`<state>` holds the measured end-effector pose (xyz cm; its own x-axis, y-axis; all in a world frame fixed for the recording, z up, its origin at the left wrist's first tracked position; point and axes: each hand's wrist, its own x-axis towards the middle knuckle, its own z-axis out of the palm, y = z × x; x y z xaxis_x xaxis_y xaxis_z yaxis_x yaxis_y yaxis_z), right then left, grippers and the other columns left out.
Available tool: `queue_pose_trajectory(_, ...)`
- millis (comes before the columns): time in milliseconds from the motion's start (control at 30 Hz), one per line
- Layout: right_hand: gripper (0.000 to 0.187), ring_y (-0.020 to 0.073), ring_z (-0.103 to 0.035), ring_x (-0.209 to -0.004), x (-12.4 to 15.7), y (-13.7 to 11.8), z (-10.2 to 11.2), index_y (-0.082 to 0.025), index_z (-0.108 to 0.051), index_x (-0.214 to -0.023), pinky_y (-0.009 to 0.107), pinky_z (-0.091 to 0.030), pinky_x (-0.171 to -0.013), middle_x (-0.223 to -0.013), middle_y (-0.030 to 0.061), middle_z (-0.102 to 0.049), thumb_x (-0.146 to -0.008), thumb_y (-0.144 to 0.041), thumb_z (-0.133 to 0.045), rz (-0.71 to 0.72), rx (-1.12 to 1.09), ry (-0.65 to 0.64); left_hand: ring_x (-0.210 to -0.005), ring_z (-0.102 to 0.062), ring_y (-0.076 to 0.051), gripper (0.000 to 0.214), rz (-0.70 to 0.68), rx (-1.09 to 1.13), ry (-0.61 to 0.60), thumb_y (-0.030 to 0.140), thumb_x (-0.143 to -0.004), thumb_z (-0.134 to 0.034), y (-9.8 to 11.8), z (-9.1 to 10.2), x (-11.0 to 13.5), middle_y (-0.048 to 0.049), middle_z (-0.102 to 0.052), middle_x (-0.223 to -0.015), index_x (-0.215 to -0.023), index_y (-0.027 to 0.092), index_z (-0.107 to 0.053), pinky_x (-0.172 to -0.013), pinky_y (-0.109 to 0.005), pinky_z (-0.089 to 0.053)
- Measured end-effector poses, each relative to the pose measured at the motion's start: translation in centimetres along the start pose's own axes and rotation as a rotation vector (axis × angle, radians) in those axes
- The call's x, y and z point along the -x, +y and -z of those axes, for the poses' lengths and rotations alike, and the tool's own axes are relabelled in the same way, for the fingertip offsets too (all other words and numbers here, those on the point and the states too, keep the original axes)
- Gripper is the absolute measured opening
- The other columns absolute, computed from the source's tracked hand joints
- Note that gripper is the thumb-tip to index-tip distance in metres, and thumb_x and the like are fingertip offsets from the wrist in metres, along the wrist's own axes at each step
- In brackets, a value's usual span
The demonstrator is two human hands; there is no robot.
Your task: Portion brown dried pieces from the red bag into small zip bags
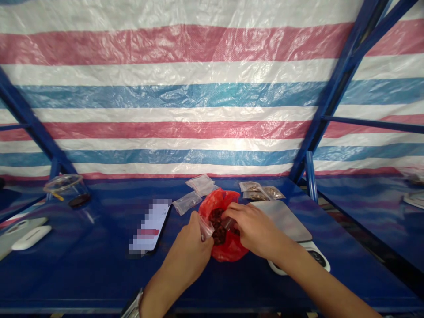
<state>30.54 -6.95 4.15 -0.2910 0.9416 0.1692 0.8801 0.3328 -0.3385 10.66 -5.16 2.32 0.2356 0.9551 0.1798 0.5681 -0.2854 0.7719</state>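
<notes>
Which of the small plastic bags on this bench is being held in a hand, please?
The clear bag pinched in the left hand, over the red plastic bag; the other small bags all lie on the blue tabletop.

Bag (232, 249) on table (82, 269), phone (150, 227) left, scale (281, 220) right, 2 zip bags (200, 184) behind.

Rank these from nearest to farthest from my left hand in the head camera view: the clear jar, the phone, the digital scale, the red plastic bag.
From your left hand:
1. Red plastic bag, directly to its right.
2. Phone, just to its left.
3. Digital scale, farther right.
4. Clear jar, far left, toward the back of the table.
</notes>
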Motion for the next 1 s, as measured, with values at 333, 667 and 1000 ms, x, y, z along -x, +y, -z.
queue_pose_trajectory(333,0.031,0.0240,-0.070,-0.096,0.0,0.2,-2.0,-0.021,-0.071,-0.100,0.031,-0.046,-0.080,-0.104,0.0059,-0.077,-0.076,-0.005,-0.061,-0.153,-0.256,0.051,-0.057,-0.059,-0.019,0.011,0.017,0.213,0.149,0.016,-0.076,-0.055,-0.5,-0.1,-1.6,0.0029,-0.059,-0.063,-0.077,0.026,-0.051,-0.055,-0.029,-0.043)
queue_pose_trajectory(667,0.025,0.0271,-0.071,-0.101,-0.6,0.1,-3.1,-0.019,-0.067,-0.100,0.034,-0.048,-0.083,-0.106,0.0095,-0.077,-0.079,-0.007,-0.063,-0.261,-0.238,0.098,-0.061,-0.055,-0.016,0.002,0.064,0.409,0.095,0.022,-0.082,-0.052,-0.5,-0.9,-1.8,0.0046,-0.055,-0.067,-0.080,0.023,-0.051,-0.061,-0.029,-0.047)
queue_pose_trajectory(1000,0.043,0.0307,-0.060,-0.123,-0.5,-0.3,-3.3,-0.015,-0.071,-0.119,0.042,-0.043,-0.108,-0.124,0.0150,-0.070,-0.081,-0.004,-0.055,-0.162,-0.098,0.084,-0.067,-0.056,-0.016,0.002,0.092,0.518,0.061,0.023,-0.082,-0.052,-0.8,-1.6,-1.8,0.0035,-0.056,-0.073,-0.081,0.021,-0.052,-0.066,-0.029,-0.048)
